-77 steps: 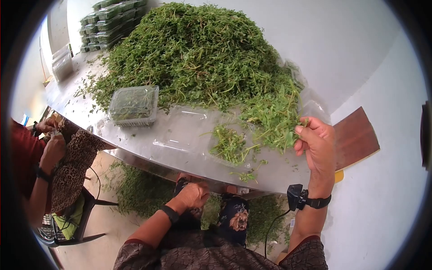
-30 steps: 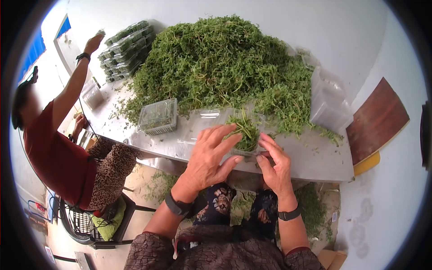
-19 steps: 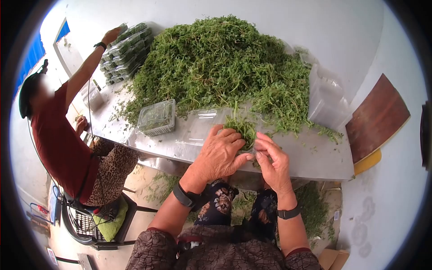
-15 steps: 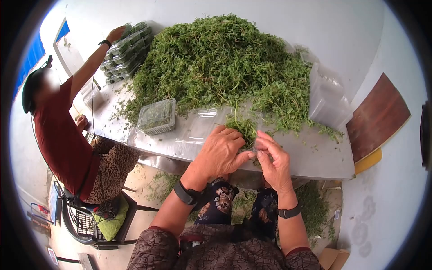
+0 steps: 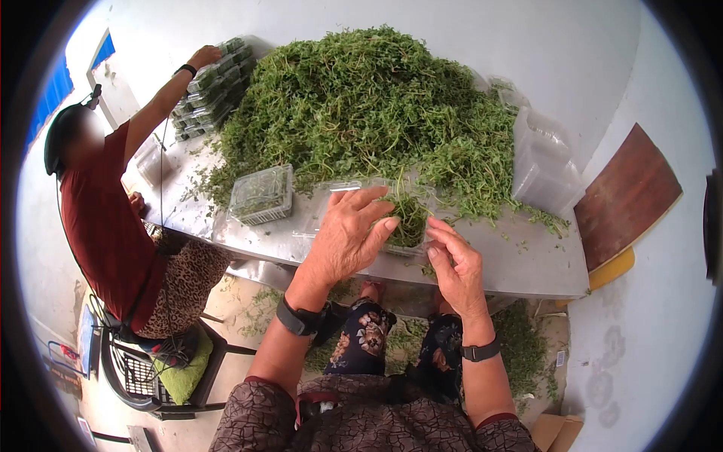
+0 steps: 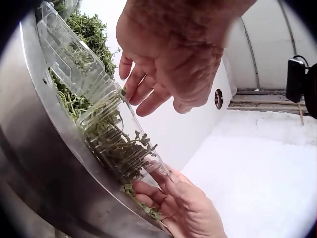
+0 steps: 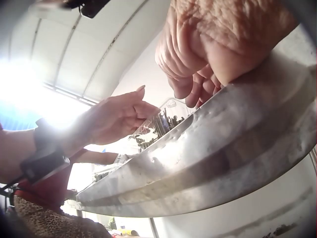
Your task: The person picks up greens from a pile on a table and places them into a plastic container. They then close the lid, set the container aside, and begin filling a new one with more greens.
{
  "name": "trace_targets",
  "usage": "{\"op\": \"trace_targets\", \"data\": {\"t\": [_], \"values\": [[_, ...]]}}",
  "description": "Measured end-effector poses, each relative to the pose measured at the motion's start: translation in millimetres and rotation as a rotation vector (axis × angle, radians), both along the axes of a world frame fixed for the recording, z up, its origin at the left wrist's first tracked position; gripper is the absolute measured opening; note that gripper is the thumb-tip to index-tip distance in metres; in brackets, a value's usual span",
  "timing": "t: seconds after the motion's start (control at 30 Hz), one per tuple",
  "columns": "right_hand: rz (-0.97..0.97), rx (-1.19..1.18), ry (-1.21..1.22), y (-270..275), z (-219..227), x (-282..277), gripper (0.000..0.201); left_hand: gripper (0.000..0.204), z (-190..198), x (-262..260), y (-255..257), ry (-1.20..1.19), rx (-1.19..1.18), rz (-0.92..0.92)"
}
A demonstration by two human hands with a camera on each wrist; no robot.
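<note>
A clear plastic clamshell box (image 5: 405,249) holding leafy green stems (image 5: 411,220) stands near the table's front edge. Its lid (image 6: 67,42) lies folded back. Over the box's left side, my left hand (image 5: 345,239) hovers with fingers spread and relaxed. The left wrist view shows those fingers (image 6: 148,94) hanging above the rim, gripping nothing. My right hand (image 5: 461,273) rests against the box's right end, its fingertips and thumb touching the wall. In the right wrist view the left hand (image 7: 116,116) is beyond the greens.
A big heap of greens (image 5: 361,105) covers the table's back. A filled clamshell (image 5: 262,194) sits at left, a stack of filled ones (image 5: 215,89) behind it. Nested empty containers (image 5: 544,169) stand at right. Another person (image 5: 102,203) at left reaches to the stack.
Both hands have come together at the box, which now holds greens. Just now my left hand has lifted off the greens and drawn left. The other person's hand has moved onto the stack.
</note>
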State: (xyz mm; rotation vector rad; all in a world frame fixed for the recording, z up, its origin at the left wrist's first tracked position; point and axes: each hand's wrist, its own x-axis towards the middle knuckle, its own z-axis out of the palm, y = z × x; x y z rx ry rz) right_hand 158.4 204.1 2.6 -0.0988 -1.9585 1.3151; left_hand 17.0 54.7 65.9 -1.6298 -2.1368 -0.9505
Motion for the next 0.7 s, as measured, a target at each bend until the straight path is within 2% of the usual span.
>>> {"op": "trace_targets", "data": {"t": [0.33, 0.4, 0.43, 0.5, 0.63, 0.7], "values": [[0.012, 0.011, -0.003, 0.5, 0.9, 0.0, 0.027, 0.045, -19.7, -1.8, 27.2, 0.021, -0.145, -0.089], [0.016, 0.004, 0.0, 0.8, 0.6, -0.1, 0.027, 0.046, -18.4, -2.9, 29.2, 0.081, -0.318, -0.052], [0.015, 0.003, -0.001, 0.5, 1.5, 0.2, 0.027, 0.046, -15.7, -3.0, 30.6, 0.081, -0.321, -0.054], [0.016, 0.001, -0.002, 0.7, 1.3, -0.2, 0.027, 0.046, -9.1, -2.3, 32.7, 0.034, -0.469, -0.056], [0.017, 0.004, 0.006, 0.5, 0.6, -1.2, 0.027, 0.046, -15.4, -5.4, 35.2, 0.063, -0.444, -0.028], [0.017, -0.003, 0.007, 0.2, 1.7, -0.9, 0.027, 0.047, -12.6, -6.3, 33.1, 0.02, -0.434, -0.086]]}}
